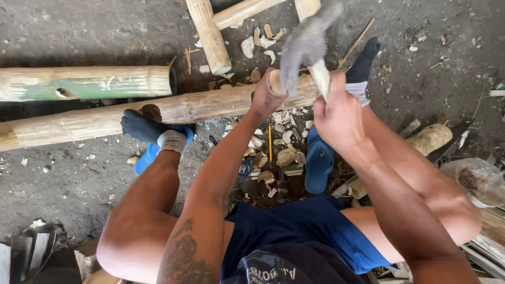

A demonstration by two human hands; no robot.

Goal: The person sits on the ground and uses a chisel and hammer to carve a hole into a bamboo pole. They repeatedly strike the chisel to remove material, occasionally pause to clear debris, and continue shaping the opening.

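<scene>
A limp grey work glove point(305, 42) hangs blurred in the air in front of me, fingers up, its pale cuff at the bottom. My left hand point(265, 97) grips the glove's lower left side. My right hand point(336, 113) holds the pale cuff from the right. Both hands are raised above a long peeled bamboo pole point(158, 110) that lies across the ground. I sit with knees apart. My feet in dark socks point(142, 126) rest against the pole.
A thicker green-tinged bamboo section point(84, 83) lies at the left. Short bamboo pieces point(210, 34) lie at the top. Wood chips point(281, 144), a yellow pencil point(270, 142), blue sandals point(318, 163), a short log point(431, 138) and a plastic bag point(473, 179) lie on the dirt floor.
</scene>
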